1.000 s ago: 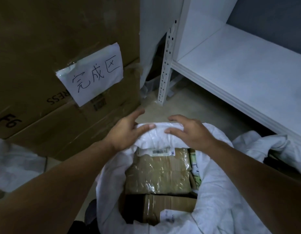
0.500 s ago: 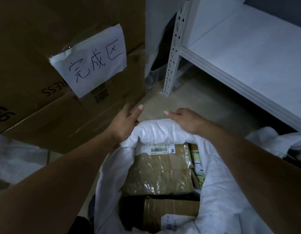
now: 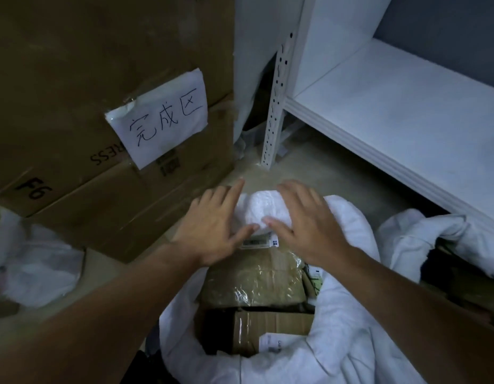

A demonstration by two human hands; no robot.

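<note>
A large white woven sack (image 3: 348,322) stands open below me, holding taped cardboard parcels (image 3: 254,281). On top at the sack's far side lies a white plastic-wrapped parcel (image 3: 261,210) with a barcode label (image 3: 258,241). My left hand (image 3: 212,231) lies flat with straight, spread fingers on the parcel's left side. My right hand (image 3: 306,220) lies flat with spread fingers on its right side. Neither hand grips anything.
Stacked brown cardboard boxes (image 3: 74,106) with a handwritten paper sign (image 3: 162,117) rise at the left. A white metal shelf (image 3: 401,106) with a perforated post (image 3: 276,106) stands at the right. Another white sack (image 3: 423,239) lies at the right, white bags (image 3: 38,267) at the left.
Both hands let go of the rim of the white parcel and now lie flat on it with fingers spread. The view has shifted slightly.
</note>
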